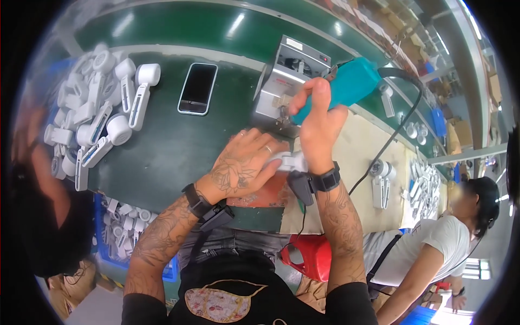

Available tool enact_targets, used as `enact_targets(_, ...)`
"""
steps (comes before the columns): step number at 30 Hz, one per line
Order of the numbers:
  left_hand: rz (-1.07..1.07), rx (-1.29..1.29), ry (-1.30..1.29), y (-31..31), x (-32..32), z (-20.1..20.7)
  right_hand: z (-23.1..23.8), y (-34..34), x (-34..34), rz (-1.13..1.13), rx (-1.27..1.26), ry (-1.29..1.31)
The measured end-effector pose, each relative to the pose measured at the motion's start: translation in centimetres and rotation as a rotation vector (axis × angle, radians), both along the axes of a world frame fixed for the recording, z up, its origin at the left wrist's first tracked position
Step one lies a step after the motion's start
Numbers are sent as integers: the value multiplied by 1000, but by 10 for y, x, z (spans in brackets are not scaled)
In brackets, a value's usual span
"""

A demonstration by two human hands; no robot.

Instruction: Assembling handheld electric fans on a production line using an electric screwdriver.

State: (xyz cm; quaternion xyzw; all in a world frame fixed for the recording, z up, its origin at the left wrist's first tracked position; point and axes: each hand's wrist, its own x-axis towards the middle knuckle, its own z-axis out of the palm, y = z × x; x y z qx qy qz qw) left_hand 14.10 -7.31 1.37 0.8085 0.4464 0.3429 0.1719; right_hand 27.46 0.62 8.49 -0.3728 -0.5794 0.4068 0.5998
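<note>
My right hand (pixel 319 122) is closed around a teal electric screwdriver (pixel 352 84) with a black cable. The tool lies tilted, its lower-left end close to the front of a grey metal box, which looks like a screw feeder (pixel 290 70). My left hand (pixel 241 162) lies low over an orange-brown mat (pixel 260 194), fingers curled on a white plastic part (pixel 291 161). Fingers and blur hide much of that part. It sits just left of my right wrist.
A heap of white round-headed plastic parts (pixel 95 103) covers the bench's left end. A phone (pixel 198 88) lies behind my left hand. More white parts (pixel 422 187) lie at right, near a seated co-worker (pixel 433 244). A blue crate (pixel 169 268) stands below left; another person's arm is at far left.
</note>
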Motion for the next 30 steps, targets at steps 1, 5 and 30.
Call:
enact_targets(1,5,-11,17,-1,-4,-2,2,-6,-4,15,-54,-7)
enact_targets(5,-1,-5,35,1,-2,1,5,-45,25,5,-69,70)
enact_targets(30,-7,162,-15,7,-8,-3,-36,-59,34,12,-18,0)
